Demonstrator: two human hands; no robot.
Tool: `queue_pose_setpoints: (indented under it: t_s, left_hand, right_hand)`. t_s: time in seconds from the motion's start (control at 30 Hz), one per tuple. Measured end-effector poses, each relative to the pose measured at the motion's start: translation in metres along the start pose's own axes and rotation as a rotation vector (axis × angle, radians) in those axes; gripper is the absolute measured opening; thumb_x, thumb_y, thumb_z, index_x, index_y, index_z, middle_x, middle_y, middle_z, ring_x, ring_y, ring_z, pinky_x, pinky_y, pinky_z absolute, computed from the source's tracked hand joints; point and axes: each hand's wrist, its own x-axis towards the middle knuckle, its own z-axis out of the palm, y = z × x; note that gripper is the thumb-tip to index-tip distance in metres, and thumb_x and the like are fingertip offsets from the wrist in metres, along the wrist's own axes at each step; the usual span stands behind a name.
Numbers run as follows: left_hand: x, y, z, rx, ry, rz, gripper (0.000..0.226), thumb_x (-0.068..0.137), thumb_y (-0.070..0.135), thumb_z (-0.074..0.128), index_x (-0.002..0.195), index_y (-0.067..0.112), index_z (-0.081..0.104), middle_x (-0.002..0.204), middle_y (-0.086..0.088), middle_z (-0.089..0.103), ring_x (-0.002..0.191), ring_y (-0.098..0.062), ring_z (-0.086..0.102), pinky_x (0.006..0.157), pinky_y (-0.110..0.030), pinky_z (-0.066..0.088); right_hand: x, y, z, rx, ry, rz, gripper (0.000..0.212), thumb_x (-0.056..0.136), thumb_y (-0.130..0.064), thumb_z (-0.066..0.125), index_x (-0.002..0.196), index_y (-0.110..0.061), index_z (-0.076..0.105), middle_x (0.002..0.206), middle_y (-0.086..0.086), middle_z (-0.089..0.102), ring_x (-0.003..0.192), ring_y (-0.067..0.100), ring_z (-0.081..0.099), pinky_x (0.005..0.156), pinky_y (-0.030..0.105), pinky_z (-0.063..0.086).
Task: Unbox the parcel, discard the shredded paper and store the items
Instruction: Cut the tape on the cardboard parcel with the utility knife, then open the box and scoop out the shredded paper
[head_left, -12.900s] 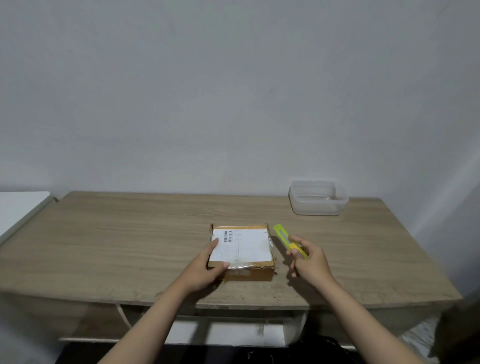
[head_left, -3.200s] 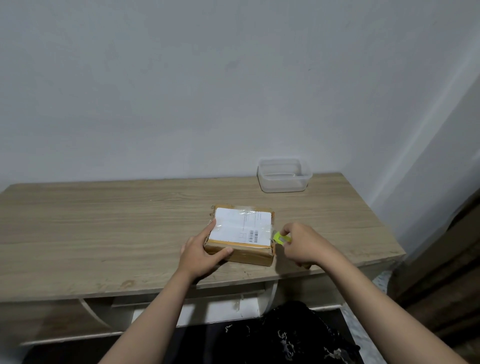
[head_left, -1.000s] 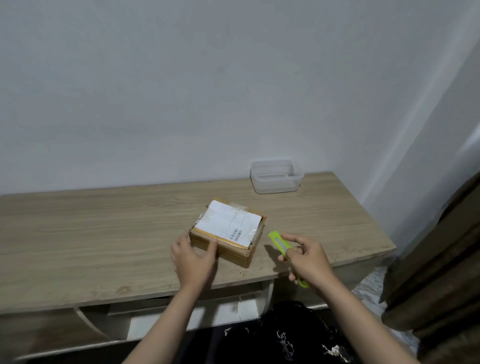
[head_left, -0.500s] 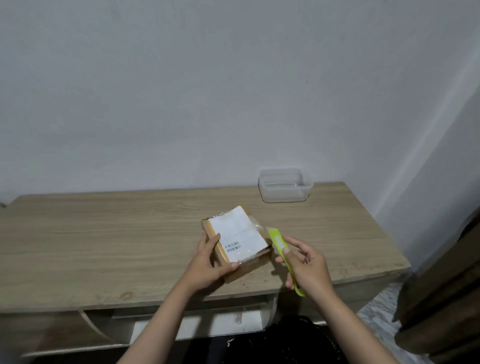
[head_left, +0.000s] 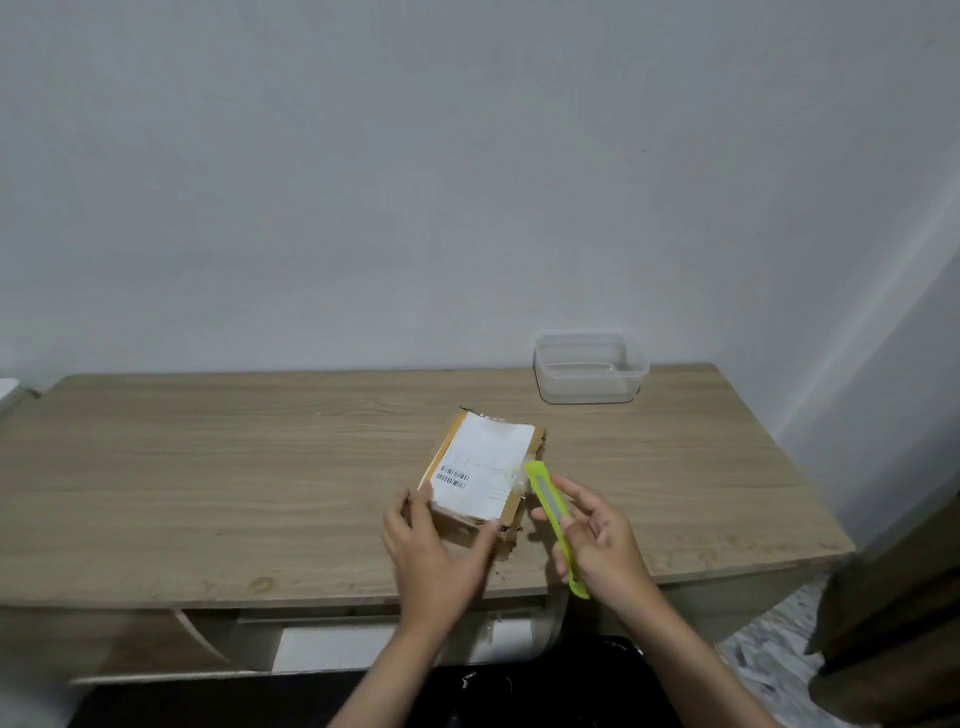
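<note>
A small brown cardboard parcel (head_left: 480, 470) with a white shipping label and clear tape lies on the wooden table (head_left: 260, 467), turned at an angle. My left hand (head_left: 434, 553) grips its near corner, thumb and fingers on either side. My right hand (head_left: 602, 545) holds a lime-green box cutter (head_left: 553, 519) just right of the parcel, its tip pointing up and away beside the parcel's right edge. The parcel is closed; its contents are hidden.
An empty clear plastic container (head_left: 589, 366) stands at the back right of the table against the wall. A black bag (head_left: 519, 691) sits on the floor below the table's front edge. A dark wooden piece (head_left: 898, 623) stands at the right.
My left hand has turned the parcel on the table so the label's long side runs away from me. My right hand keeps the cutter beside it, fingers loosened.
</note>
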Motion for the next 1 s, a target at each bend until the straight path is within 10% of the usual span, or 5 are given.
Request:
queue_pose_setpoints:
  t_s: [0.17, 0.53, 0.73, 1.0]
  left_hand:
    - [0.004, -0.002, 0.015, 0.135, -0.153, -0.02, 0.133, 0.041, 0.092, 0.052, 0.146, 0.019, 0.015, 0.156, -0.01, -0.006, 0.143, -0.024, -0.001, 0.114, -0.046, 0.014]
    - [0.089, -0.051, -0.017, -0.061, -0.08, 0.096, 0.044, 0.089, 0.001, 0.052, 0.131, 0.016, 0.052, 0.133, 0.001, 0.054, 0.124, -0.022, 0.05, 0.1, -0.021, 0.035]
    - [0.095, -0.069, -0.015, 0.01, -0.149, 0.165, 0.066, 0.078, 0.05, 0.058, 0.134, 0.021, 0.042, 0.134, 0.011, 0.047, 0.122, -0.006, 0.045, 0.1, -0.022, 0.035]
    - [0.101, -0.07, -0.007, 0.232, -0.012, 0.168, 0.072, 0.078, 0.07, 0.043, 0.134, 0.025, 0.04, 0.121, 0.002, 0.06, 0.106, -0.021, 0.057, 0.091, -0.045, 0.047]
  right_hand:
    - [0.006, 0.002, -0.003, 0.004, -0.04, 0.007, 0.045, 0.096, 0.004, 0.038, 0.121, -0.033, 0.047, 0.104, 0.012, 0.066, 0.038, 0.01, 0.047, 0.041, 0.024, 0.042]
    - [0.049, -0.001, -0.012, 0.14, 0.09, 0.046, 0.027, 0.093, 0.004, 0.045, 0.117, -0.007, 0.043, 0.112, 0.018, 0.063, 0.048, 0.017, 0.067, 0.047, 0.025, 0.055]
    - [0.118, -0.004, -0.004, 0.218, 0.156, 0.135, 0.031, 0.092, 0.002, 0.049, 0.123, -0.003, 0.046, 0.118, 0.02, 0.059, 0.066, 0.013, 0.073, 0.056, 0.02, 0.057]
    - [0.211, 0.015, 0.021, -0.128, 0.353, 0.138, 0.03, 0.082, -0.001, 0.06, 0.109, -0.015, 0.067, 0.117, 0.011, 0.066, 0.106, 0.028, 0.062, 0.092, 0.041, 0.051]
